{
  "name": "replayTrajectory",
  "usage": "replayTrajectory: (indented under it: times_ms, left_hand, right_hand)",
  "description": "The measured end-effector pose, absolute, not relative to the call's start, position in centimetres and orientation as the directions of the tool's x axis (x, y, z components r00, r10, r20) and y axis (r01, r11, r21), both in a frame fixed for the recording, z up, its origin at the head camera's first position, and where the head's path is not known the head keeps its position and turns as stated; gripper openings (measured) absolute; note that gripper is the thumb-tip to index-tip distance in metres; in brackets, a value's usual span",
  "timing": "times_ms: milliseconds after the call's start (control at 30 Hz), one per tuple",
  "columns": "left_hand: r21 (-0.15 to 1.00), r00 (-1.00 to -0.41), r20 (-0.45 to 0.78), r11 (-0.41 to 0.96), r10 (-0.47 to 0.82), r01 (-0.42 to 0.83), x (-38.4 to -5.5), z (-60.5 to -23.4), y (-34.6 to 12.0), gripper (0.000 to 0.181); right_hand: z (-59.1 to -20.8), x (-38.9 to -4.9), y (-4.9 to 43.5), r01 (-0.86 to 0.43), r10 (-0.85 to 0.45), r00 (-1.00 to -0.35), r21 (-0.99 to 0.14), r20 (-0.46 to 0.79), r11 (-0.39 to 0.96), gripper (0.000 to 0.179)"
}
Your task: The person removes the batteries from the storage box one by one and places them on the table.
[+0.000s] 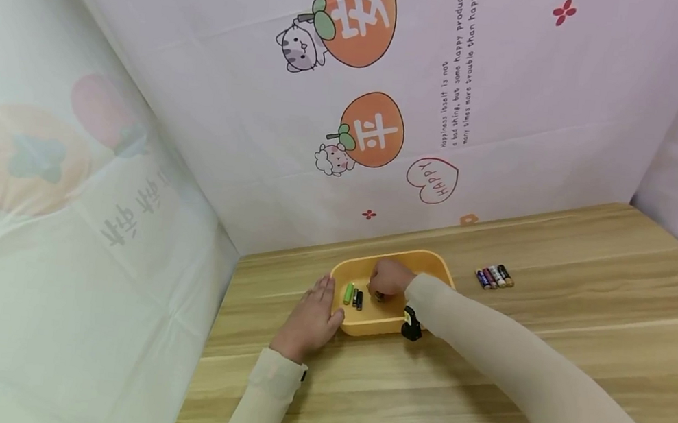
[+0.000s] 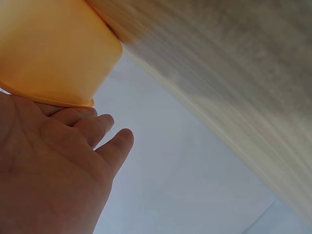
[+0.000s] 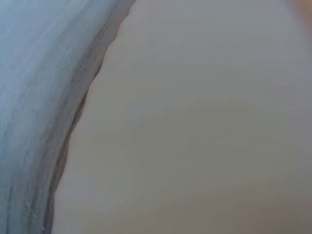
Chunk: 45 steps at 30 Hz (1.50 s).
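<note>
A yellow plastic basin (image 1: 364, 327) sits on the wooden table. Inside its left part lie a green battery (image 1: 348, 293) and two slimmer dark batteries (image 1: 358, 300), side by side. My right hand (image 1: 391, 277) reaches down into the basin, fingers curled around a small dark battery (image 1: 379, 297), most of which is hidden. My left hand (image 1: 311, 315) rests its extended fingers against the basin's left rim; the left wrist view shows the palm (image 2: 48, 161) beside the orange-looking wall. Only a blurred pale sleeve (image 3: 185, 122) and some table show in the right wrist view.
Right of the basin, several batteries (image 1: 494, 277) lie in a row on the table (image 1: 395, 390). A white printed cloth (image 1: 249, 126) stands behind the table, with further cloth at the left and right sides. A black wrist camera (image 1: 411, 324) hangs by the basin's front rim.
</note>
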<state>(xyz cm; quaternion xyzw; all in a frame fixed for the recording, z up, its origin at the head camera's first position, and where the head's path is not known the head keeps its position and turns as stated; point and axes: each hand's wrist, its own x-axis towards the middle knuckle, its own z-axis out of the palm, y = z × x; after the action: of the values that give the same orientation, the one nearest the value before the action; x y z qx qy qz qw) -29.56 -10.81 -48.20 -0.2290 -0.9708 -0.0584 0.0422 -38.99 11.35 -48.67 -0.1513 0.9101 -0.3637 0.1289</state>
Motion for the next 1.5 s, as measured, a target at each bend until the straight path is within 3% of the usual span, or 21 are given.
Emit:
replayTrajectory:
  times_ms: [433,967,1500]
  left_hand:
    - [0.115,-0.893,0.108,0.887,0.436,0.447,-29.4,-48.2,-10.9,0.067]
    - [0.129,-0.895,0.107,0.886,0.434,0.445,-29.4,-48.4,-10.9,0.066]
    - [0.147,-0.891,0.114,0.880,0.439,0.452,-29.4,-48.1,-10.7,0.066]
  right_hand:
    - [-48.1,-38.4,11.5,-0.139,-0.368,-0.920,-0.766,-0.135,0.627,0.005]
    - [-46.5,-37.2,12.4,-0.077,-0.355,-0.921,-0.822,-0.158,0.565,0.023]
    - [-45.8,-36.5,14.6,-0.050,-0.372,-0.910,-0.840,-0.185,0.540,0.021]
